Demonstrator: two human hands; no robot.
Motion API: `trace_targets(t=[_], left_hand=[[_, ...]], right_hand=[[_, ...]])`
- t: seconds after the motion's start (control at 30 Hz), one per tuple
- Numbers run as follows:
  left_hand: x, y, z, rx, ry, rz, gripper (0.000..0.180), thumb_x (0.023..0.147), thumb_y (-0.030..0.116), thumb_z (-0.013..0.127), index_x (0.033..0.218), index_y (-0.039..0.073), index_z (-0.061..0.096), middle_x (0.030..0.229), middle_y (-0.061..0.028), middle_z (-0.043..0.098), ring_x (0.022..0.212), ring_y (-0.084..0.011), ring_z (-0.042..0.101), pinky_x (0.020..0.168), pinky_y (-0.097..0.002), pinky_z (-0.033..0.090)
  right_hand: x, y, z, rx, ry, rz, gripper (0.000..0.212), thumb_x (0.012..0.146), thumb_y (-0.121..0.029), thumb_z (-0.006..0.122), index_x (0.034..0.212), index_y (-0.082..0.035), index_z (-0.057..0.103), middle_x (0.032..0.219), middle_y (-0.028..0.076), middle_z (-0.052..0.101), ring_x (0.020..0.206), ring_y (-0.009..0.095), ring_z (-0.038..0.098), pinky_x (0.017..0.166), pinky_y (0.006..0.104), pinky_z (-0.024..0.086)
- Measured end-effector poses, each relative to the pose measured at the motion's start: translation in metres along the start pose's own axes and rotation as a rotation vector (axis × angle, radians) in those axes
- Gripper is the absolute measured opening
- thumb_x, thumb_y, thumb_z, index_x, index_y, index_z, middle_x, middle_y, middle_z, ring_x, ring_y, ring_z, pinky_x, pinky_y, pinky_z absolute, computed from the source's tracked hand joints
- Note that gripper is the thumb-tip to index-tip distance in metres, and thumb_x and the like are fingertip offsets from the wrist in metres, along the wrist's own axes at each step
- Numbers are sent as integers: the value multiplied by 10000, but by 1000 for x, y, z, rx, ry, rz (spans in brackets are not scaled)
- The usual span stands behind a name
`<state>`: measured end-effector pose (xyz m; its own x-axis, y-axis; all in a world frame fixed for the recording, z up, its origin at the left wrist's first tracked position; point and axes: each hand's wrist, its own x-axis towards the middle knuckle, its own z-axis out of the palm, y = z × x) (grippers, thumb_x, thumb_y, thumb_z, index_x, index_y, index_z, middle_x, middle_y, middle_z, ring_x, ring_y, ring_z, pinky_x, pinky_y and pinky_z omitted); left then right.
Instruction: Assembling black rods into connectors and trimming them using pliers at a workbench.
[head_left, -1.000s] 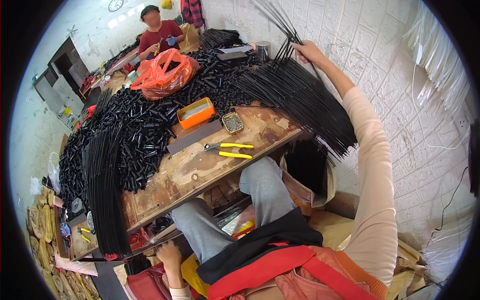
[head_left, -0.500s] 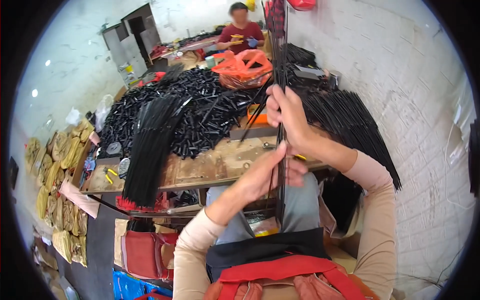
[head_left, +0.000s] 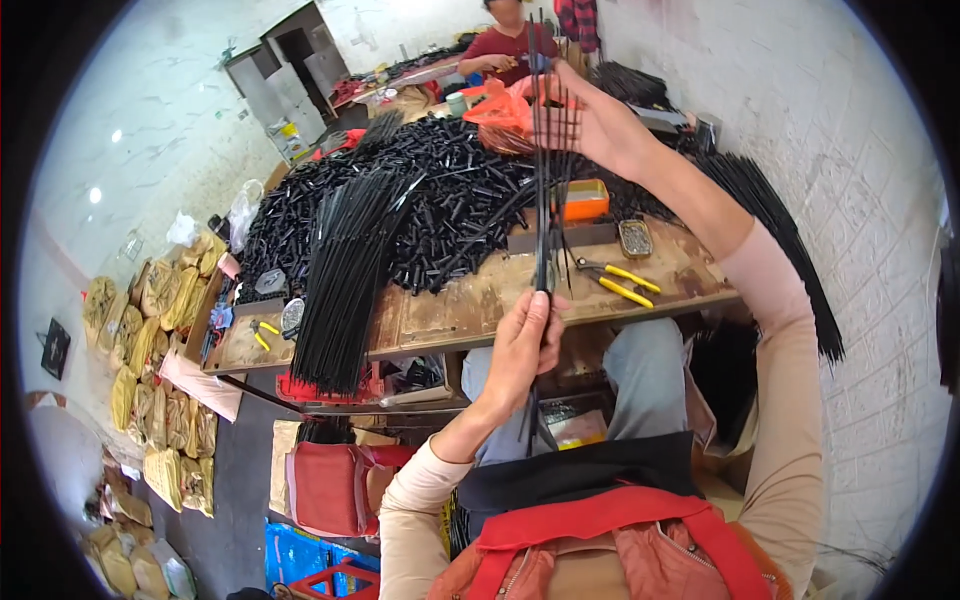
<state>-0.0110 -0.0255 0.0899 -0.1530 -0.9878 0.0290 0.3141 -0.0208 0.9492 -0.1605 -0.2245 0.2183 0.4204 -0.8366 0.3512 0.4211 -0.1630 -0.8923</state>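
Observation:
My left hand [head_left: 525,345] is closed around a small bundle of thin black rods [head_left: 542,225], held upright in front of the bench edge. The lower ends hang down over my lap, and the upper ends fan slightly apart. Higher up, my right hand [head_left: 600,130] is open with its fingers stretched out flat, against or just behind the rods; contact is hard to tell. Beyond the rods, an orange box [head_left: 585,203] sits on the bench near a small tin of tiny metal parts [head_left: 634,238]. Yellow-handled pliers [head_left: 625,284] lie to the right.
A heap of short black pieces [head_left: 450,225] covers much of the wooden bench [head_left: 430,325]. Long black rods lie bundled at left [head_left: 345,270] and right [head_left: 775,220]. A second pair of pliers [head_left: 262,333] lies far left. Across the bench, a person [head_left: 500,50] works beside an orange-red bag [head_left: 500,115].
My right hand has moved up and away from the left one, its fingers now stretched. The left hand has closed firmly on the rods. The view has shifted, uncovering the pliers and tin.

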Motion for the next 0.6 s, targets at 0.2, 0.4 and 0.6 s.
trace_targets(t=[0.2, 0.4, 0.6], left_hand=[[1, 22, -3, -282, -406, -233, 524, 1029, 324, 412, 1362, -79, 378, 1281, -247, 541, 1187, -331, 556, 1030, -466, 443], [-5, 27, 7, -344, -408, -155, 509, 1020, 260, 443, 1382, -85, 348, 1312, -238, 519, 1224, -333, 532, 1052, -476, 425], [-1, 18, 21, -259, -351, -90, 528, 1014, 253, 461, 1409, -67, 319, 1338, -227, 493, 1234, -320, 518, 1046, -459, 424]], right_hand=[[-49, 1, 33, 42, -269, 167, 387, 991, -366, 513, 1220, -54, 523, 1107, 155, 627, 1032, 241, 637, 918, 363, 512], [-84, -16, 9, -512, 138, -250, 344, 1013, -336, 459, 1130, -31, 568, 986, 71, 643, 899, 146, 639, 759, 286, 513], [-111, -4, 14, -1041, -211, 23, 203, 918, -217, 648, 923, -19, 606, 615, -35, 528, 496, 25, 460, 436, 203, 333]])
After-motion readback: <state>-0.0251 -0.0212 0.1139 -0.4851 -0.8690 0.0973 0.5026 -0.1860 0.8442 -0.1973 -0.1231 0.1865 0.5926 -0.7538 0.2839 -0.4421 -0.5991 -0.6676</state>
